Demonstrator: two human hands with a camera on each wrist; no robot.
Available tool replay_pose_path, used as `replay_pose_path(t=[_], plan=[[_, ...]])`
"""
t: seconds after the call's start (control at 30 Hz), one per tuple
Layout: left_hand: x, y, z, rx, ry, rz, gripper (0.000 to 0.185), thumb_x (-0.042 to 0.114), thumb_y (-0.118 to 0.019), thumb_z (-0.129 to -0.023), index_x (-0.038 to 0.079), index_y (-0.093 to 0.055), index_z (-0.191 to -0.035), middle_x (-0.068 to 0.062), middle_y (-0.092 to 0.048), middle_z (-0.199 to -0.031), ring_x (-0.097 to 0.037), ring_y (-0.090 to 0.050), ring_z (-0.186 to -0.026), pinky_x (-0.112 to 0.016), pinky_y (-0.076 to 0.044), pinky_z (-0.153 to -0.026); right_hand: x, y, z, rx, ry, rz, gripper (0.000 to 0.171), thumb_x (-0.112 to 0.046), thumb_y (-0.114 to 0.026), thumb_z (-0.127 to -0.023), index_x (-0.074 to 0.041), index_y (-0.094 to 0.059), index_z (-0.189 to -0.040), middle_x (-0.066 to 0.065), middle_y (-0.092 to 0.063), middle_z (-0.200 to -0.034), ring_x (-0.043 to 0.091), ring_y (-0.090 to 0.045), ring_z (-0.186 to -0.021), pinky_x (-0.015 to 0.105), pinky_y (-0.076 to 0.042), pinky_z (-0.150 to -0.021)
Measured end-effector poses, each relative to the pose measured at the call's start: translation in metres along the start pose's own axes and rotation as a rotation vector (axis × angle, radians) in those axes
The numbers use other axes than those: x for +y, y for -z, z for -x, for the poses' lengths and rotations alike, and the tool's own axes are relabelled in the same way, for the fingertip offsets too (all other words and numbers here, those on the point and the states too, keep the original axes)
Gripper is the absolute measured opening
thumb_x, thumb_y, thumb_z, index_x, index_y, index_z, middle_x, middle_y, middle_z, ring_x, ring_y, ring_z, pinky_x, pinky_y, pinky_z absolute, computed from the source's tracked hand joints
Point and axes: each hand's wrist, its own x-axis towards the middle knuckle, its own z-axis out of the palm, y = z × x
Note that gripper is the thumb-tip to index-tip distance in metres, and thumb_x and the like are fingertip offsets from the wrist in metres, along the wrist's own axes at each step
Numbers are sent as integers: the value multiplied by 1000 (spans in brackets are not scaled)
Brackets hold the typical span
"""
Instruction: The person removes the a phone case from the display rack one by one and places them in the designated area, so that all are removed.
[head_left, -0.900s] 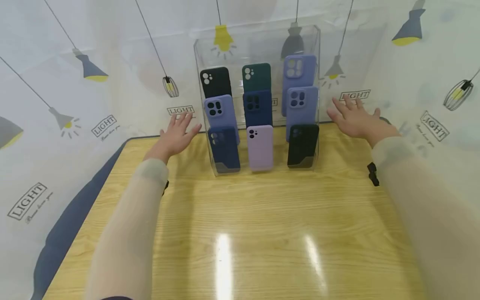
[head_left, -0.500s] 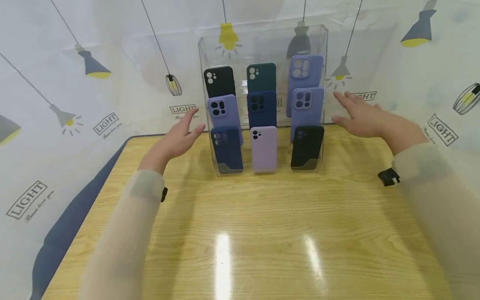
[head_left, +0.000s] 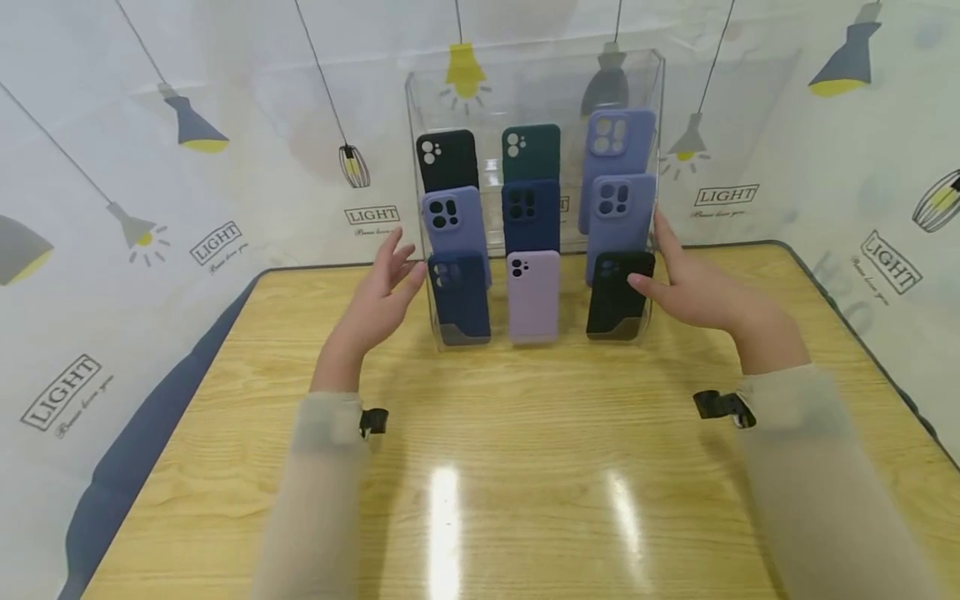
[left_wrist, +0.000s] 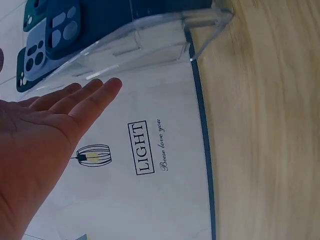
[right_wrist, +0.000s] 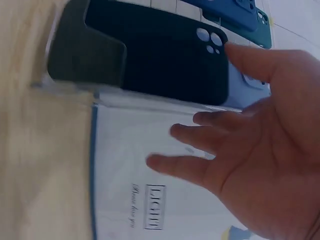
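On the far middle of the wooden table stands a clear acrylic rack holding nine phone cases in three columns and three tiers. Left column, top to bottom: black case, lilac case, navy case. Middle column: green case, dark blue case, pink case. Right column: two periwinkle cases stacked one above the other, then a black case in the bottom slot. The left hand is raised just beside the rack's left wall, fingers straight and loosely together, palm facing the rack; the left wrist view shows the fingertips close to the clear wall, and contact cannot be confirmed. The right hand is at the rack's right wall, fingers spread and extended, holding nothing; its thumb reaches to the front edge near the bottom black case. In the right wrist view the fingers lie against or just off the clear side panel, with the same black case directly behind it. Both forearms wear pale sleeves. A white sheet printed with lamps and the word LIGHT backs and flanks the table
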Motion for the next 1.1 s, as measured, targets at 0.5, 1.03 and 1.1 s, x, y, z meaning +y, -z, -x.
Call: replay_pose_path(t=[0.5, 1.03, 1.1], plan=[[-19, -39, -5, -15, 96, 184, 97, 29, -74, -89, 45, -4, -154, 0, -8, -166, -32, -24, -150, -49, -32, -119, 43, -52, -9, 98, -45, -255, 106, -26, -59, -99, -39, 37, -144, 33, 2, -159, 53, -31, -138, 60, -44, -104], [-40, -45, -10, -90, 228, 300, 99, 14, -70, -92, 54, 0, -151, -19, -13, -164, -42, -32, -144, -51, -51, -100, 47, -65, -15, 112, -6, -443, 94, -6, -50, -101, -47, 17, -151, 33, -27, -154, 45, -34, -141, 55, -51, -98], [-42, -47, -10, -87, 236, 327, 99, 13, -69, -92, 52, -2, -152, -19, -14, -163, -39, -34, -143, -51, -53, -98, 48, -66, -15, 98, -8, -461, 91, -6, -49, -102, -46, 15, -152, 32, -29, -153, 45, -36, -140, 55, -50, -99]])
